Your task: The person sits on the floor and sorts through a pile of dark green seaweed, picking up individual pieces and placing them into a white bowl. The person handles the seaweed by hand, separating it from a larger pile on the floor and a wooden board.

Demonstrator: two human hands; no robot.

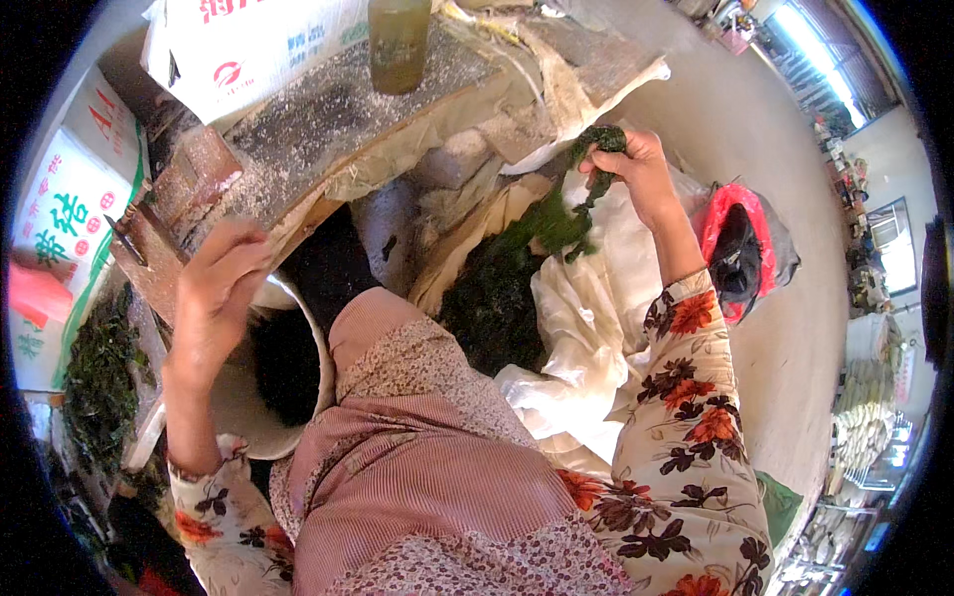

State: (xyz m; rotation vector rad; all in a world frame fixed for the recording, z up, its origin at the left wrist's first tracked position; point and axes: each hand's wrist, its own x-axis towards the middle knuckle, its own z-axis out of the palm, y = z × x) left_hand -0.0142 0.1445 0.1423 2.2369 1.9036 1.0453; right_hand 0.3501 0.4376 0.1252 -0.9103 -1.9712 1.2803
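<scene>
My right hand (633, 164) pinches a strip of dark green seaweed (563, 223), which dangles over an open whitish plastic sack (581, 320). Inside the sack lies a dark heap of seaweed (492, 305). On the other side, my left hand (220, 298) is raised beside the workbench's near edge, blurred, with fingers bent and nothing visible in them. Below that hand, between my left forearm and my knee, stands a pale bucket (238, 410) with something dark inside that I cannot make out.
The workbench (313, 134), scattered with white grains, holds a container of brownish liquid (399, 48) and a white printed bag (268, 45). At left are a printed carton (74, 186), a wooden block (153, 276) and more seaweed (104, 380). A red-rimmed bag (768, 246) sits right.
</scene>
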